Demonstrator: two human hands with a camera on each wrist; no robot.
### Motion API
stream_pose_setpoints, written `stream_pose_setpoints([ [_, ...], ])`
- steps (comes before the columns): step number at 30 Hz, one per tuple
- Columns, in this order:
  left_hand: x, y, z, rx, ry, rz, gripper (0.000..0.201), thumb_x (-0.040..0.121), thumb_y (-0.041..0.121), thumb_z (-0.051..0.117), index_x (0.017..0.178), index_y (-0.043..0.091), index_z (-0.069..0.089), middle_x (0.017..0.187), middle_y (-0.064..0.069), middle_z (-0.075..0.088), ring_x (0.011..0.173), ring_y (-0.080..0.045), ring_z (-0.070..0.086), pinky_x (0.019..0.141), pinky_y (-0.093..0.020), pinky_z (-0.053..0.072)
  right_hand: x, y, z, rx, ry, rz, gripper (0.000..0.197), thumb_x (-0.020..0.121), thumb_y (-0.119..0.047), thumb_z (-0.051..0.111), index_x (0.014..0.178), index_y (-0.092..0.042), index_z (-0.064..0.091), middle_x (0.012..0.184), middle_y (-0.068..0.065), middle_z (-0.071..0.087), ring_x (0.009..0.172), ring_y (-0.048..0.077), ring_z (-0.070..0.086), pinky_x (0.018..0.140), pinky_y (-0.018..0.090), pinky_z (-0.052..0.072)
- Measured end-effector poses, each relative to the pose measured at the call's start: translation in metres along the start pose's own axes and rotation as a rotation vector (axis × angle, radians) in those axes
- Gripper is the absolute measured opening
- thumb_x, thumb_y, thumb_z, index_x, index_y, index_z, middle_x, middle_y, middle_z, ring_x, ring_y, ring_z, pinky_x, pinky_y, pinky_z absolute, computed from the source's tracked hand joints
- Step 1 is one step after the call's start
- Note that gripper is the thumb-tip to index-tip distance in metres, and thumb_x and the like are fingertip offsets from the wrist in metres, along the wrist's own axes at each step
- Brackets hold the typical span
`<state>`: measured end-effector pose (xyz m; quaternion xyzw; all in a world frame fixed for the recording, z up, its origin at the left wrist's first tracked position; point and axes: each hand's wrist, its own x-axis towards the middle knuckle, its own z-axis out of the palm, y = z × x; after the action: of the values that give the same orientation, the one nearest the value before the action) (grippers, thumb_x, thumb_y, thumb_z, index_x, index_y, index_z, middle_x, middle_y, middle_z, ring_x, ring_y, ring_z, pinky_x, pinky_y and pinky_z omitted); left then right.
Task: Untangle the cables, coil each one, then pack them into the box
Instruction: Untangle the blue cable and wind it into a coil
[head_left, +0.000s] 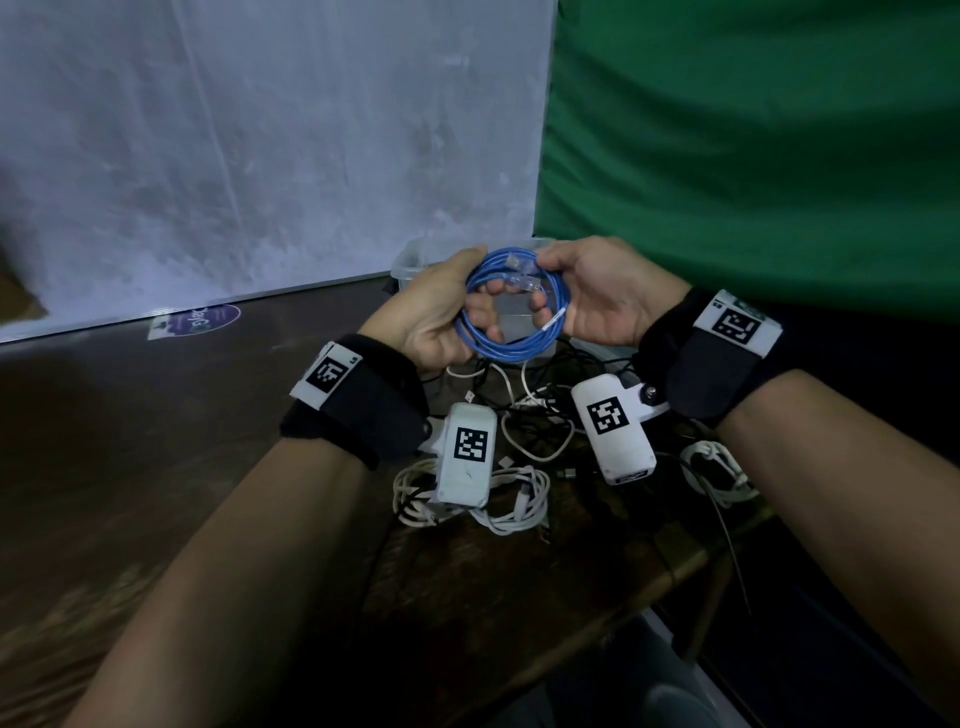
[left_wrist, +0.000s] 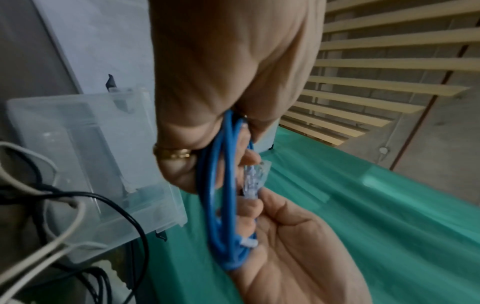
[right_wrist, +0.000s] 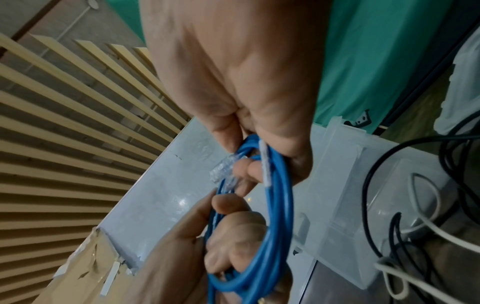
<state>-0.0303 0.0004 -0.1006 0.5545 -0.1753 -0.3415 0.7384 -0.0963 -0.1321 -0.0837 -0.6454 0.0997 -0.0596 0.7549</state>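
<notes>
Directly above clear plastic box (head_left: 415, 260), I hold coiled blue ethernet cable (head_left: 511, 332): left hand (head_left: 436, 317) and right hand (head_left: 608, 296) fingers curled around opposite sides of flat loop. Box just behind and below, both hands equally near.

Head: from above, facing forward and down, both forearms and the table (head_left: 156, 467) in view.
Left wrist: close along the left hand (left_wrist: 221, 82), toward the box (left_wrist: 78, 144).
Right wrist: close along the right hand (right_wrist: 233, 72).
Shared: all three catch the blue cable (head_left: 511, 306) and box.
</notes>
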Motion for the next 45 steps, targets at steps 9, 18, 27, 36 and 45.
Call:
stream_pose_setpoints([
  [9,-0.005,0.001,-0.003,0.052,-0.039,-0.100,0.041,0.099,0.041,0.035,0.064,0.020,0.042,0.042,0.008,0.036,0.041,-0.007,0.045,0.058,-0.024,0.039,0.000,0.002,0.000,-0.110,0.019,-0.013,0.029,0.099,-0.011,0.027,0.089,-0.007,0.054,0.076,0.011,0.059,0.040,0.010,0.040,0.041,0.019,0.036],
  [18,0.000,-0.005,0.005,0.031,0.105,0.127,0.034,0.100,0.036,0.041,0.077,0.011,0.045,0.048,0.004,0.037,0.034,-0.004,0.031,0.035,-0.016,0.034,0.000,0.002,0.006,-0.234,0.057,-0.055,0.025,0.102,-0.018,0.035,0.088,-0.012,0.054,0.057,0.005,0.057,0.038,0.010,0.040,0.042,0.019,0.039],
  [27,0.002,-0.006,0.002,0.074,0.107,0.117,0.029,0.098,0.035,0.046,0.077,0.015,0.048,0.063,0.003,0.035,0.034,-0.004,0.029,0.032,-0.012,0.030,-0.009,0.004,-0.002,-0.304,-0.040,-0.003,0.021,0.103,-0.024,0.036,0.097,-0.017,0.055,0.075,0.005,0.061,0.058,0.014,0.055,0.064,0.032,0.048],
  [36,-0.007,-0.002,-0.006,0.337,0.081,0.055,0.041,0.096,0.050,0.039,0.088,0.014,0.057,0.052,0.006,0.052,0.048,-0.008,0.053,0.057,-0.024,0.049,-0.013,0.006,-0.011,-0.212,0.021,-0.053,0.021,0.099,-0.001,0.037,0.089,-0.003,0.054,0.074,0.013,0.054,0.048,0.013,0.060,0.049,0.025,0.055],
  [45,-0.032,0.001,-0.028,0.696,0.060,-0.008,0.024,0.098,0.022,0.048,0.082,0.009,0.059,0.054,0.004,0.063,0.040,-0.002,0.048,0.035,-0.011,0.035,-0.013,0.018,0.001,-0.351,0.006,0.062,0.015,0.099,-0.004,0.039,0.097,-0.007,0.054,0.078,0.008,0.057,0.058,0.013,0.062,0.053,0.033,0.058],
])
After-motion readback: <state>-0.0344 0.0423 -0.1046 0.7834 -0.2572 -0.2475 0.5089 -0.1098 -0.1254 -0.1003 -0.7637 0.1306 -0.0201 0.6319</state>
